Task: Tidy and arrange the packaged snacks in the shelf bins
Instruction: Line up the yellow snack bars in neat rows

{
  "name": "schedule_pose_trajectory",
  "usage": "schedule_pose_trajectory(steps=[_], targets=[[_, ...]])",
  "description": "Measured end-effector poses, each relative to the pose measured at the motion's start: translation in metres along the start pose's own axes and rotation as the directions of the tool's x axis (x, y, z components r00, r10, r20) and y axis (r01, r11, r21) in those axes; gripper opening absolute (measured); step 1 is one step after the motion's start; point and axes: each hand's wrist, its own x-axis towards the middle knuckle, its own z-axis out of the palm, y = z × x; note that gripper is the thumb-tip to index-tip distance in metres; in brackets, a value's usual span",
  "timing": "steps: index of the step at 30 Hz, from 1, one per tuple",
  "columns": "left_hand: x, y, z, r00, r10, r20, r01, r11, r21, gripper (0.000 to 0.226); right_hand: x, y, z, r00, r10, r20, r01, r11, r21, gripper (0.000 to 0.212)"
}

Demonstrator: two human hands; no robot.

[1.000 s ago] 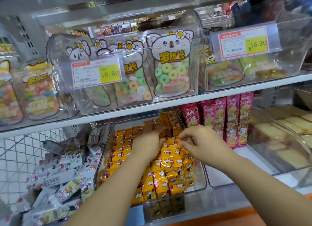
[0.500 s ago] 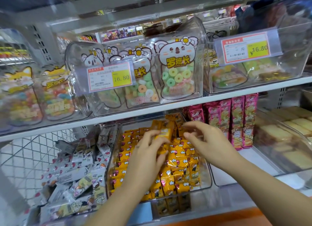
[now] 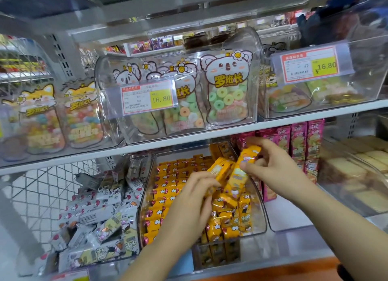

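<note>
Fingers [image 3: 257, 142] of the right hand [image 3: 275, 167] pinch one yellow snack packet [image 3: 248, 154] above the clear bin [image 3: 263, 217]; the left hand [image 3: 197, 196] grips a second packet [image 3: 220, 168]. The bin's left rows [image 3: 168, 182] look neat, while the smaller right-side heap [image 3: 231, 217] seems unsorted.

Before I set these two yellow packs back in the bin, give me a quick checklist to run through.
1. The left hand grips a yellow pack: ok.
2. The right hand pinches the second yellow pack: ok.
3. Both packs held above the clear bin: ok.
4. The left rows in the bin lined up: ok.
5. The right-side packs lined up: not ok, they lie jumbled.
6. Free gap beneath the hands: cannot tell, the hands cover it.
</note>
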Motion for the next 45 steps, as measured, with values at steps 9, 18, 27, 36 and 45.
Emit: schedule_pose_trajectory(steps=[9,18,27,36,45], targets=[[0.005,0.007,-0.007,0.945,-0.316,-0.08,0.288,0.926,-0.245,0.021,-0.014,0.003,-0.007,0.938,-0.125,0.324,0.267,0.857,-0.442,0.042],[0.027,0.011,-0.008,0.881,-0.473,0.023,0.443,0.805,-0.394,0.038,-0.009,0.002,-0.011,0.944,-0.148,0.294,0.267,0.867,-0.422,0.047],[0.022,0.004,-0.021,0.834,-0.523,0.178,0.538,0.697,-0.475,0.033,-0.011,-0.001,-0.019,0.955,-0.146,0.257,0.241,0.889,-0.391,0.047],[0.015,0.0,-0.027,0.852,-0.508,0.129,0.505,0.731,-0.459,0.027,-0.016,-0.015,-0.024,0.955,-0.233,0.184,0.288,0.882,-0.372,0.049],[0.029,0.006,-0.013,0.897,-0.43,0.106,0.435,0.812,-0.389,0.03,-0.018,-0.016,-0.021,0.932,-0.268,0.244,0.347,0.854,-0.389,0.045]])
